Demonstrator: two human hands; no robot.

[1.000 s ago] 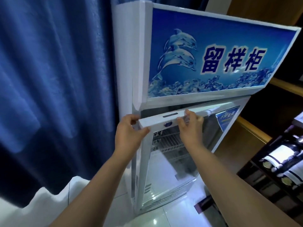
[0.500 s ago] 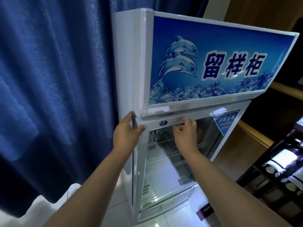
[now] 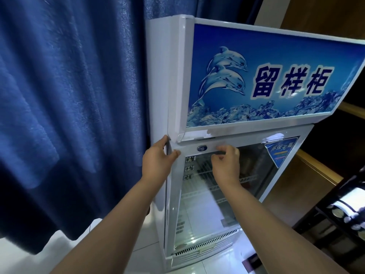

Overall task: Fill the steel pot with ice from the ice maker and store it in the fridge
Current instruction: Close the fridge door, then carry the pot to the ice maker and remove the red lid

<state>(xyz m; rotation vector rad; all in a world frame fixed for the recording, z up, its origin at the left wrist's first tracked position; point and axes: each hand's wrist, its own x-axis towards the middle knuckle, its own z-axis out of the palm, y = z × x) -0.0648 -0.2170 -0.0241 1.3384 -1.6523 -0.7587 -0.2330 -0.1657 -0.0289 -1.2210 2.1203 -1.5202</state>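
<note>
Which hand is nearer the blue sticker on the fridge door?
Right. The right hand grips the fridge door at its top, left of the blue sticker; the left hand holds its far left edge.

A heavy blue curtain (image 3: pixel 69 115) hangs in deep folds across the left side, its hem ending just above a glossy white tiled floor (image 3: pixel 138 260). At right a wooden ledge (image 3: pixel 320 171) runs back along a brown wooden wall (image 3: pixel 325 16). Below it stands a dark rack (image 3: pixel 324 220) holding blurred white objects.
</note>
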